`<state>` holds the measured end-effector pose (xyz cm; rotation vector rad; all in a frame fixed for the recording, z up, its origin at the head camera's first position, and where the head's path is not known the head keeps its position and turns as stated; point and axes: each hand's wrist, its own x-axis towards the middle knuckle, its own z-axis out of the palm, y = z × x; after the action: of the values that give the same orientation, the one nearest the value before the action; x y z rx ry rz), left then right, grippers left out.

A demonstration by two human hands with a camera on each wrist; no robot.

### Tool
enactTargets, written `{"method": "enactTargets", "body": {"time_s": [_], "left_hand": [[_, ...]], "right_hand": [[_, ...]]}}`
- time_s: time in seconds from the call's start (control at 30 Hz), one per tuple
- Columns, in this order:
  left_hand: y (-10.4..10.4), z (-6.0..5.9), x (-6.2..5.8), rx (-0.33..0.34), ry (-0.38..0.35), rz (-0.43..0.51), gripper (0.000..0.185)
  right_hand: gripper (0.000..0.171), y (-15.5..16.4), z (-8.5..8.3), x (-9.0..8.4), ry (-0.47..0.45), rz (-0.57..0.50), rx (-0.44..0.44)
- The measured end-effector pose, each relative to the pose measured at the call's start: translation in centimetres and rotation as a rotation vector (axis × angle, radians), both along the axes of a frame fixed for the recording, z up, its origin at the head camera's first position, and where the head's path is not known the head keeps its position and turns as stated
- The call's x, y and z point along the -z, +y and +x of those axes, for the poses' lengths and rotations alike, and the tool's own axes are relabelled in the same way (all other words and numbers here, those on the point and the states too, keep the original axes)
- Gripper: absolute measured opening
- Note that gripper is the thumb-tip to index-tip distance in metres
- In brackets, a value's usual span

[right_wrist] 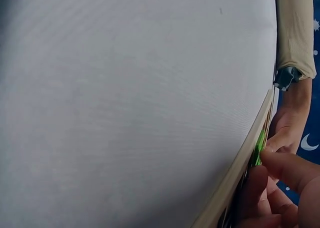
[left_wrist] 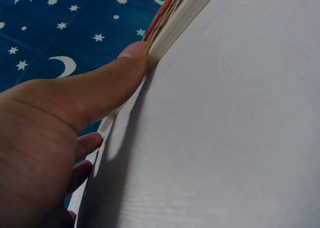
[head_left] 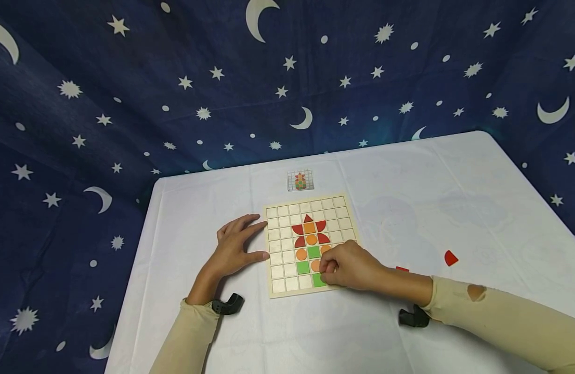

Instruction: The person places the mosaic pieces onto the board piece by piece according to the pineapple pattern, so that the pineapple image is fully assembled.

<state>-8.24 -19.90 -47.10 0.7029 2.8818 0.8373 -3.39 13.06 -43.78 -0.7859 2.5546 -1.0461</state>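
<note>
A square wooden grid board [head_left: 275,257] lies on the white-covered table. Flat tiles form a figure on it: a red triangle [head_left: 308,218] on top, red quarter-circle pieces [head_left: 323,238], orange circles [head_left: 301,254], an orange square [head_left: 309,228] and green squares [head_left: 303,267]. My left hand [head_left: 231,254] is spread at the board's left edge, thumb and fingertips touching the rim. At the bottom row, my right hand [head_left: 353,266] pinches a green square tile [head_left: 318,280] with bent thumb and index finger. That hand hides the board's lower right part. The right wrist view shows the green tile [right_wrist: 259,147] at the fingertips.
Behind the board lies a small card [head_left: 291,182] printed with a similar figure. A loose red quarter-circle piece [head_left: 451,258] is on the table at right, and another red piece [head_left: 402,269] is partly hidden by the right forearm. A starry blue curtain [head_left: 250,78] hangs behind.
</note>
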Motion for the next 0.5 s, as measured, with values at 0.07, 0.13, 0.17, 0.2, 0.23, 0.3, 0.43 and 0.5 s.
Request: {"method": "enactTargets", "body": {"time_s": [0.07, 0.13, 0.17, 0.2, 0.23, 0.3, 0.43, 0.5], "left_hand": [[0.0, 0.0, 0.0, -0.001, -0.002, -0.001, 0.080], [0.0, 0.0, 0.0, -0.001, -0.003, -0.001, 0.081], [0.0, 0.0, 0.0, -0.002, -0.005, -0.001, 0.081], [0.0, 0.0, 0.0, -0.004, -0.006, -0.002, 0.081], [-0.1, 0.0, 0.0, -0.006, -0.008, -0.001, 0.081], [0.0, 0.0, 0.0, -0.008, -0.010, -0.001, 0.081], [0.0, 0.0, 0.1, -0.009, -0.008, -0.006, 0.080], [0.0, 0.0, 0.0, -0.008, -0.005, -0.005, 0.080]], "right_hand": [[0.015, 0.1, 0.0, 0.0, -0.017, 0.000, -0.004], [0.015, 0.2, 0.0, 0.0, -0.037, -0.002, -0.008], [0.015, 0.2, 0.1, 0.0, -0.043, -0.004, -0.011], [0.015, 0.2, 0.1, 0.0, -0.049, -0.005, -0.013], [0.015, 0.2, 0.1, 0.0, -0.055, -0.008, -0.015], [0.015, 0.3, 0.1, 0.1, -0.065, -0.013, -0.016], [0.012, 0.9, 0.0, -0.1, -0.074, -0.032, -0.027], [0.012, 1.6, -0.3, -0.3, -0.070, -0.042, -0.036]]}}
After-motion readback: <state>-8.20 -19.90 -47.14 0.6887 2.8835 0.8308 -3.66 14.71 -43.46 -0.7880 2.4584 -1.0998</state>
